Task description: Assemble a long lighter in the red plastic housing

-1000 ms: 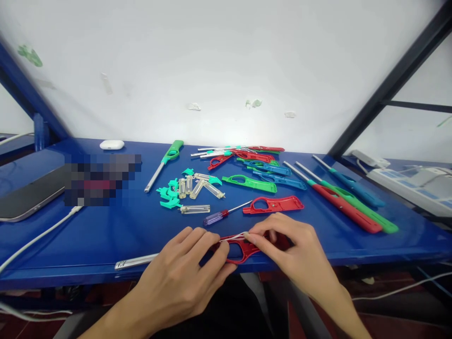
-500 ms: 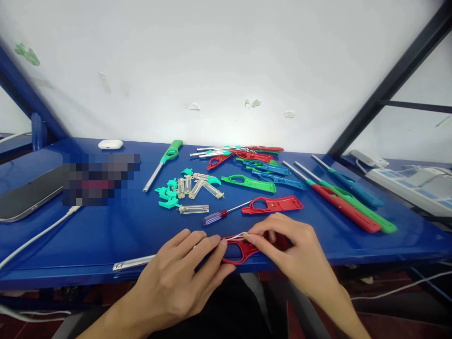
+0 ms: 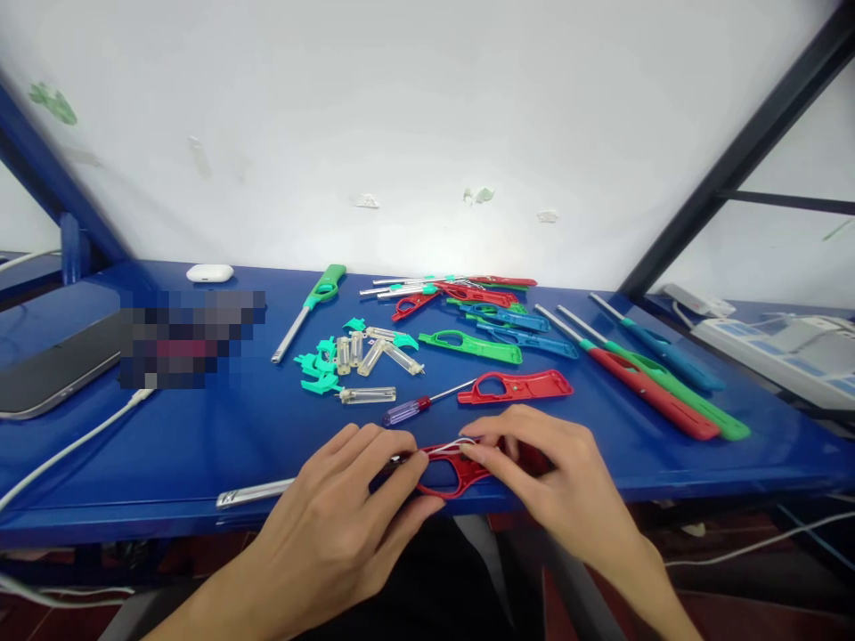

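Note:
At the table's front edge lies a red lighter half-shell [image 3: 457, 482], its inner side up, with a metal lighter tube [image 3: 255, 492] reaching out to the left. My left hand [image 3: 340, 507] is closed over the joint of tube and shell, which its fingers partly hide. A thin white wire [image 3: 449, 448] runs along the shell's upper edge. Thumb and forefinger of my right hand [image 3: 551, 463] pinch that wire over the shell's handle part, most of which the hand covers. Just beyond lie a second red half-shell [image 3: 531, 387] and a purple-handled screwdriver [image 3: 404, 411].
Several clear fuel tanks [image 3: 367, 395] and teal plastic pieces [image 3: 319, 382] lie beyond my left hand. Behind are a green lighter [image 3: 326, 291], loose shells [image 3: 471, 345] and, rightward, long lighters [image 3: 651, 392]. A phone [image 3: 63, 365], earbud case [image 3: 209, 273] and power strip [image 3: 778, 361] flank them.
My left fingers have shifted slightly, showing a dark gap near the shell's left end. My right forefinger has lifted a little at the wire. The shell and tube stay nearly in place.

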Demonstrator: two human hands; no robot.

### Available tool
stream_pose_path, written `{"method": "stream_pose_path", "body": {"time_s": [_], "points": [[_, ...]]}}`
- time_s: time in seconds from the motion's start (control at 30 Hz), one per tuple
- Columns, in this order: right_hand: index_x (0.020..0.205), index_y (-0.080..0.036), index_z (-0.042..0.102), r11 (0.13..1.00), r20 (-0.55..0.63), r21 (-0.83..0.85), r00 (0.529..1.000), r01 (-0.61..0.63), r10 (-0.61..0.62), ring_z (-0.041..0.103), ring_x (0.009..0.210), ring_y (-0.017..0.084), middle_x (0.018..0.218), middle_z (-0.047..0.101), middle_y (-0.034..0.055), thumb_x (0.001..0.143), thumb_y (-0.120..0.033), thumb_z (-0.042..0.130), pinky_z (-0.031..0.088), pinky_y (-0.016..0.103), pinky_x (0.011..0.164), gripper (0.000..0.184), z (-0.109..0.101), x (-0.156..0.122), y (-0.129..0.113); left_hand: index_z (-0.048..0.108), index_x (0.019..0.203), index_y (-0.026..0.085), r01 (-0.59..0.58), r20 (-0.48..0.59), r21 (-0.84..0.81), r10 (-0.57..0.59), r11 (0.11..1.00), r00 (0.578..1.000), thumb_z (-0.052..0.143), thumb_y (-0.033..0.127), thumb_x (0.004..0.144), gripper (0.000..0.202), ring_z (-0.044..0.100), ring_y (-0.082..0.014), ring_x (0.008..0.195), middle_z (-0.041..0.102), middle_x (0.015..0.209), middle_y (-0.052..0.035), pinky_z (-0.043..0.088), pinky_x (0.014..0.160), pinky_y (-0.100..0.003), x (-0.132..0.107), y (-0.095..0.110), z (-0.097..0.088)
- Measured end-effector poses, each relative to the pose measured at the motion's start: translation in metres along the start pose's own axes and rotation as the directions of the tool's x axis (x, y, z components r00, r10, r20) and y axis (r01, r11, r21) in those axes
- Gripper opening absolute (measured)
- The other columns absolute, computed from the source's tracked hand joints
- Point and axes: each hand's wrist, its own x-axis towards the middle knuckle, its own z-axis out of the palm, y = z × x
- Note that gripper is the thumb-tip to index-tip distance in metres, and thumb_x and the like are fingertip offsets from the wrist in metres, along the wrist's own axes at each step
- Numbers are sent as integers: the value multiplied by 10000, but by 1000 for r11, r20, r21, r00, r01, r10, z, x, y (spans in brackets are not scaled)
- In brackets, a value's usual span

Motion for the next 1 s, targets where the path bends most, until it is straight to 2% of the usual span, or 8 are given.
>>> {"method": "stream_pose_path", "body": {"time_s": [0.13,0.4,0.5,0.63,0.83,1.0], "points": [[1005,-301,820,999,-2,-2,999,32,-32,720,851,124,947,788,-42,1002,-282,744,549,233,797,79,1,-1,3,672,1117,122,7,12,2,-7,1000,1000,620,204,1052,116,680,-252,899,700,1038,-101,528,762,-403,-1,1,-1],[988,-306,834,999,-50,7,998,46,-45,727,838,126,924,792,-42,984,-276,763,556,239,783,76,2,-4,5,663,1131,116,-1,15,0,1,1000,1000,629,193,1044,121,677,-253,911,695,1046,-111,547,770,-405,0,0,0],[942,-309,814,1000,-52,14,999,1,0,694,754,116,870,782,-62,965,-306,788,531,239,719,35,2,-2,3,664,1141,112,0,11,0,0,1000,1000,633,189,1041,131,675,-255,904,695,1049,-114,548,764,-408,1,0,1],[849,-291,760,997,-67,32,995,-74,76,621,667,108,783,740,-79,941,-327,812,484,237,656,112,2,-3,0,669,1131,111,-2,14,6,2,1000,1000,626,195,1046,127,676,-257,898,696,1045,-116,545,750,-408,1,0,0],[891,-304,790,983,6,109,989,-146,147,707,776,127,857,787,-62,992,-383,738,523,222,744,138,-5,1,-1,674,1127,111,-6,13,13,6,1000,1000,625,201,1047,130,677,-254,891,697,1044,-115,548,740,-405,1,0,-1],[932,-321,806,960,62,194,979,-202,194,730,830,125,890,790,-64,935,-426,806,551,192,788,105,-10,2,3,673,1129,116,-4,10,7,4,1000,1000,615,193,1050,125,674,-246,872,698,1035,-107,543,720,-394,2,1,-2]]}}
